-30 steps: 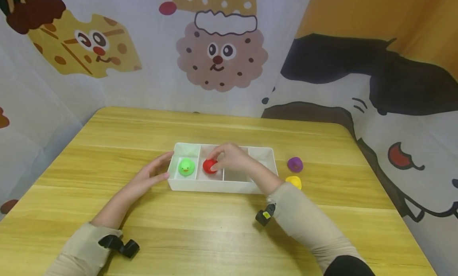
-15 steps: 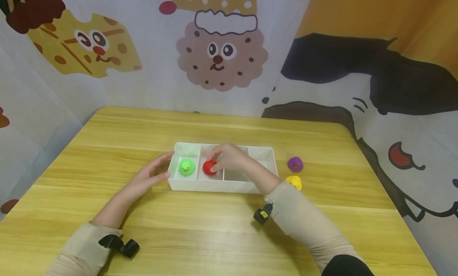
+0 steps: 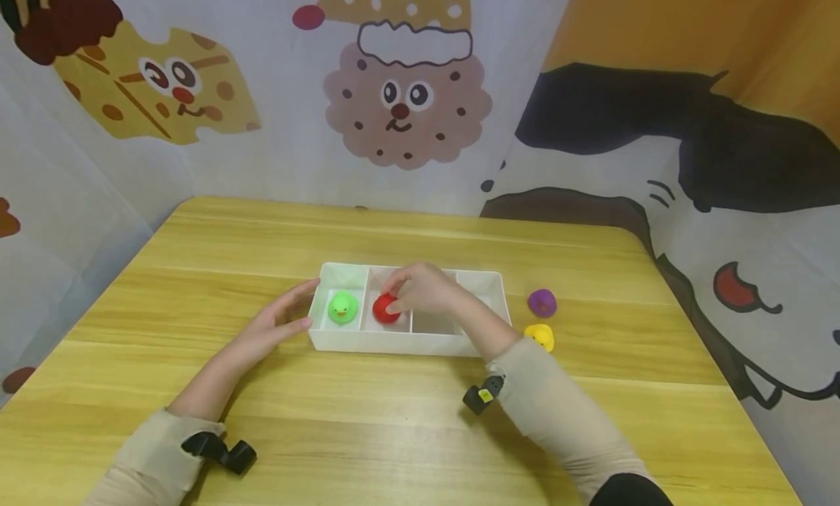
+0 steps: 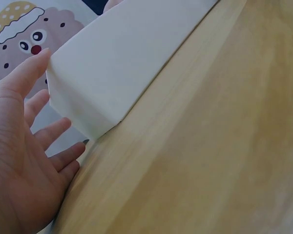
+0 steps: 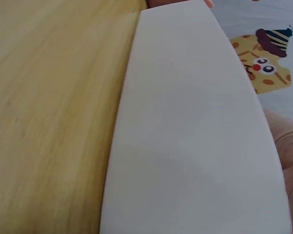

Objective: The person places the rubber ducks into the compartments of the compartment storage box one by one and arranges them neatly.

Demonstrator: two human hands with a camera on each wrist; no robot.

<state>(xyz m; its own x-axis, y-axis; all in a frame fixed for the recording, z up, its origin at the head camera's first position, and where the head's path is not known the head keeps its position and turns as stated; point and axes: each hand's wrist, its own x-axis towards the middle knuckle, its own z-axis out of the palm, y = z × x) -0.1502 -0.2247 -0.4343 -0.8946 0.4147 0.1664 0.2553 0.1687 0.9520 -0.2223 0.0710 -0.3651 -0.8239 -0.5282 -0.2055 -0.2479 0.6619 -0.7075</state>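
A white box [image 3: 394,342] divided into compartments stands on the table. My right hand [image 3: 426,289] reaches over its front wall and pinches a red toy duck [image 3: 385,310] low in the second compartment from the left; the fingers hide part of it. In the leftmost compartment sits a green toy duck [image 3: 343,308], facing me. With fingers extended, my left hand [image 3: 272,325] touches the box's left end; the left wrist view shows the thumb at the corner of the box wall [image 4: 117,58]. The right wrist view is mostly filled by the box's front wall [image 5: 185,122].
Right of the box lie a purple toy [image 3: 542,302] and a yellow toy duck [image 3: 539,337], the latter partly behind my right sleeve [image 3: 558,404]. The wooden table [image 3: 367,418] ends at a cartoon-printed curtain [image 3: 262,170].
Both hands stay almost still, the right one keeping its pinch on the red toy duck. My right forearm shifts slightly, and more of the yellow toy duck shows.
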